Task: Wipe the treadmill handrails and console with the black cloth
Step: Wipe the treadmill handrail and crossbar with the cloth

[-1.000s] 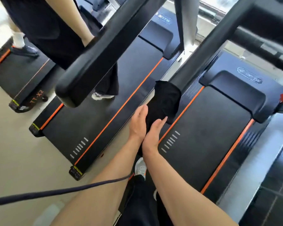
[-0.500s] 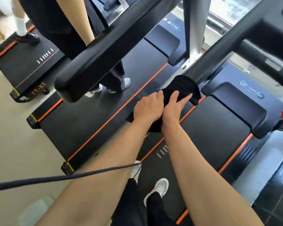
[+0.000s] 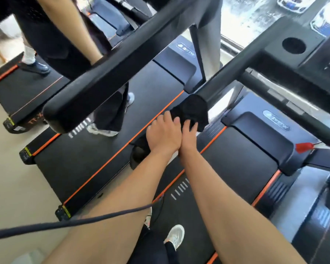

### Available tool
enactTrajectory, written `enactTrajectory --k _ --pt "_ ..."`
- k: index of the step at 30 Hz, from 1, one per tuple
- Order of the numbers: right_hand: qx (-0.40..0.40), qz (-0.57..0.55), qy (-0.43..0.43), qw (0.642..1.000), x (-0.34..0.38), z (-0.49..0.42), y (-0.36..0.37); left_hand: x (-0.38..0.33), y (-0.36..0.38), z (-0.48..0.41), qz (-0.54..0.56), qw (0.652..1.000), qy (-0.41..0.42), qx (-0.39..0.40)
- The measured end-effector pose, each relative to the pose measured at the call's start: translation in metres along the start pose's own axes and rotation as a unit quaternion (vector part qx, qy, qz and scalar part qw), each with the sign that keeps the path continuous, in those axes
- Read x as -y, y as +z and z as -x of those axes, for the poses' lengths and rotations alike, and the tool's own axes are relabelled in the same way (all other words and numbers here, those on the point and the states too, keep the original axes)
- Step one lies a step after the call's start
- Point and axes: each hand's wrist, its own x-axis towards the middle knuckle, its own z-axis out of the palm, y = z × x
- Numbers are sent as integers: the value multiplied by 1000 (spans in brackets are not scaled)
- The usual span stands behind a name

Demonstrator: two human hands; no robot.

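Note:
The black cloth [image 3: 191, 110] is wrapped over the near end of my treadmill's left handrail [image 3: 242, 65], a thick black bar that rises to the console [image 3: 301, 60] at the upper right. My left hand [image 3: 163, 135] and my right hand [image 3: 189, 133] sit side by side on the cloth's lower part, both with fingers pressed onto it. A loose fold of cloth [image 3: 141, 144] hangs below my left hand. The handrail end itself is hidden under the cloth.
The neighbouring treadmill's handrail [image 3: 111, 77] crosses close on the left, with another person's legs [image 3: 111, 109] standing on its belt. A dark cable [image 3: 65, 223] runs across my left forearm. My shoes [image 3: 174, 237] stand on the belt [image 3: 236, 168]. A red safety clip [image 3: 304, 146] hangs at right.
Both hands have moved up along the handrail from below the cloth onto it, pushing the cloth a little further toward the console. The other person has shifted their feet.

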Motion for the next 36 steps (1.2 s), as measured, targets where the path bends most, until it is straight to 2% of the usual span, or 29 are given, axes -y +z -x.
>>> enactTrajectory --k 2,6,9,11,13,15,20,23,28,32,36 --pt "53 -3 15 998 -7 1 -7 -5 -6 -7 32 998 -21 41" --pt "39 -34 56 997 15 -19 -5 -18 -24 -43 60 982 -40 172" --pt "-41 -77 35 996 38 -43 5 -36 -23 -82 148 950 -53 271" --pt "-112 -99 15 989 57 -63 11 -50 -17 -106 249 909 -104 318" --pt "-172 -93 -10 981 76 -82 13 -66 -9 -130 323 875 -130 336" --pt "-204 -72 -27 976 87 -98 9 -86 0 -153 335 868 -122 345" --pt "-226 -38 -22 973 133 -152 -25 -148 9 -194 316 873 -62 365" --pt "-232 -62 -3 971 162 -166 -41 -181 6 -206 282 894 2 347" --pt "-191 -49 3 980 148 -144 -38 -158 7 -191 213 914 88 333" --pt "-140 10 16 990 104 -104 -20 -100 7 -155 188 928 36 321" --pt "-121 13 25 992 99 -93 -17 -96 3 -145 188 932 -12 309"
